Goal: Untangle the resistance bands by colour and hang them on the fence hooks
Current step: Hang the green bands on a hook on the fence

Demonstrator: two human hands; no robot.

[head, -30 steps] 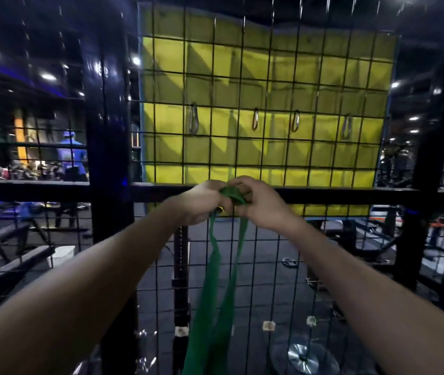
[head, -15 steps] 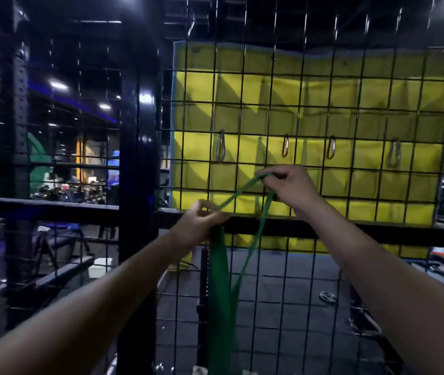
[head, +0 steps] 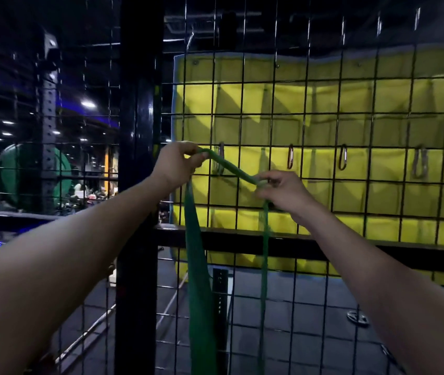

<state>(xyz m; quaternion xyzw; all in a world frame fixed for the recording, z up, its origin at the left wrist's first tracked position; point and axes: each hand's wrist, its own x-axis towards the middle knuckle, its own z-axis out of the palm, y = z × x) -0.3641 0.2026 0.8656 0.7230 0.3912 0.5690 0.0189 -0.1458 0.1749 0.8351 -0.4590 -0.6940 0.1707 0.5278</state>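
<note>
Left hand (head: 173, 165) and right hand (head: 283, 192) pinch the green band (head: 200, 266) taut beside a carabiner hook (head: 220, 162). Risk: twisted band slips the hook.

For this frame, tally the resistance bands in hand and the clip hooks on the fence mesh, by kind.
Green resistance band: 1, held between the left hand and right hand.
Clip hooks on the mesh: 4.
Total: 5.
</note>
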